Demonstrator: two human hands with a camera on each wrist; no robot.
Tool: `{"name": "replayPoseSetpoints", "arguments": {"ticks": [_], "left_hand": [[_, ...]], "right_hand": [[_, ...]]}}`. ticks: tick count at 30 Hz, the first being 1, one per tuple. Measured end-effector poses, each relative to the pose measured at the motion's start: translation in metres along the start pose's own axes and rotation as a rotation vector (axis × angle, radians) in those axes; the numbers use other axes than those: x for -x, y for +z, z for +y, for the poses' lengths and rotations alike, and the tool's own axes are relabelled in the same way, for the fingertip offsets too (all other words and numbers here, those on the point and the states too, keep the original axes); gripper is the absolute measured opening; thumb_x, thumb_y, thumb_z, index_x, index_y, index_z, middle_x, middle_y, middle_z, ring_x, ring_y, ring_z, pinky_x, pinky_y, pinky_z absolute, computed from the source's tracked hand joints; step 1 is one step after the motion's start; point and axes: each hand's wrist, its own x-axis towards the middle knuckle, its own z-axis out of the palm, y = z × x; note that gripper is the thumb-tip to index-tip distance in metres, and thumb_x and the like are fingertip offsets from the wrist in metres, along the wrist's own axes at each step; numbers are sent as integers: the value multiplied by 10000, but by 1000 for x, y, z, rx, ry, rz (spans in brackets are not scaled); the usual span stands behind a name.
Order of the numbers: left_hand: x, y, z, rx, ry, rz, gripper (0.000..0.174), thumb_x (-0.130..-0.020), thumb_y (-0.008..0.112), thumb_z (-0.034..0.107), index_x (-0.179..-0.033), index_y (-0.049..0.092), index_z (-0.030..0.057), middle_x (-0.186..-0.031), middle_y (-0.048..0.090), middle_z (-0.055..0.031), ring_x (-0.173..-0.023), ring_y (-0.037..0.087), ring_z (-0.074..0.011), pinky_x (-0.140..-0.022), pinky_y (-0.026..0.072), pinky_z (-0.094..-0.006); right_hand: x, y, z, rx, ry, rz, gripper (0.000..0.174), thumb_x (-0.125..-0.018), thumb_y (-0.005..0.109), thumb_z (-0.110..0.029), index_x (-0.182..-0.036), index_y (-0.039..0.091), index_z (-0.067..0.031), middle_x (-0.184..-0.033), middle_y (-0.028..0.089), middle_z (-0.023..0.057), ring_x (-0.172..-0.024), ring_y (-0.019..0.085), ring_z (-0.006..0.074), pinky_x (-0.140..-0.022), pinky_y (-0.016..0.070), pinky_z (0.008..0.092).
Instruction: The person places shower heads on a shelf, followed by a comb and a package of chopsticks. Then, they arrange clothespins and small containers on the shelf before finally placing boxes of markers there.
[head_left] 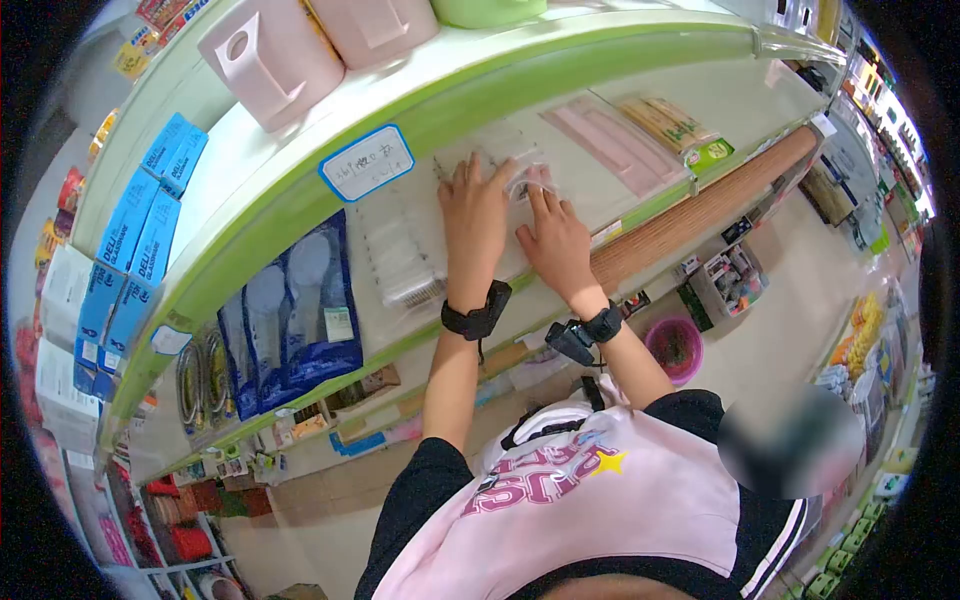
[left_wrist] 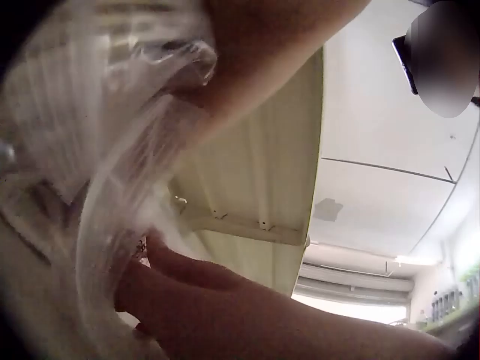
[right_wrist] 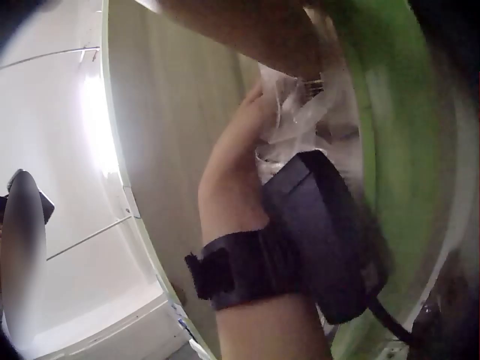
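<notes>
Left hand (head_left: 474,225) and right hand (head_left: 560,238) touch clear plastic packaging (head_left: 518,187) above the shelf (head_left: 740,92); right grip spread, left grip indeterminable.

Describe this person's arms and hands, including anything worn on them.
The left hand and right hand are bare. Each wrist wears a black strap with a boxy black device; a dark cable runs from the left one. The sleeves are short and black.
</notes>
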Motion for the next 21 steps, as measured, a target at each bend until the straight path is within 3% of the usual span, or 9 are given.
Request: {"name": "replayPoseSetpoints", "arguments": {"ticks": [5, 8, 11, 14, 16, 20, 21], "left_hand": [[-3, 9, -4, -52, -14, -32, 359, -817, 467, 122, -1164, 536, 181, -1212, 474, -142, -1108, 443, -292, -891, 333, -448], [0, 6, -1, -5, -37, -71, 367, -819, 479, 126, -1177, 529, 186, -1242, 454, -148, -1139, 417, -317, -934, 302, -461], [2, 4, -2, 62, -61, -108, 379, -816, 504, 131, -1191, 516, 191, -1280, 425, -150, -1173, 386, -341, -974, 269, -477], [2, 3, -2, 81, -65, -106, 384, -816, 511, 133, -1194, 511, 196, -1294, 409, -146, -1184, 372, -341, -975, 263, -483], [2, 0, -3, 86, -70, -102, 384, -814, 514, 130, -1192, 513, 199, -1299, 403, -147, -1188, 368, -341, -976, 261, -484], [0, -7, -4, 178, -97, -137, 405, -783, 545, 113, -1180, 519, 186, -1275, 425, -161, -1191, 371, -338, -979, 269, -461], [0, -8, -3, 191, -95, -130, 411, -767, 557, 102, -1170, 524, 178, -1253, 447, -171, -1182, 383, -341, -978, 283, -441]], "right_hand": [[-1, 2, 7, -22, 20, -82, 556, -698, 590, -185, -1203, 410, -39, -1127, 508, 153, -953, 512, 329, -769, 449, 410], [2, 10, 15, 0, -57, -28, 659, -657, 642, -170, -1248, 369, -72, -1249, 429, 135, -913, 541, 317, -738, 478, 408], [5, 5, 9, -56, 10, 12, 637, -656, 651, -165, -1233, 391, -89, -1233, 434, 143, -956, 520, 326, -789, 457, 402], [18, -5, 7, -46, -10, -65, 695, -670, 642, -137, -1296, 340, -118, -1277, 395, 154, -1028, 475, 341, -867, 415, 395], [28, -21, 4, -157, -92, -23, 659, -702, 573, -91, -1314, 327, -92, -1235, 421, 176, -1075, 431, 365, -921, 364, 401], [49, -53, 1, -253, -120, 7, 652, -714, 553, -52, -1323, 326, -107, -1197, 457, 179, -1093, 424, 358, -939, 343, 421], [52, -60, 2, -296, -105, -55, 590, -719, 549, -53, -1283, 382, -94, -1160, 482, 178, -1092, 427, 347, -938, 342, 417]]}}
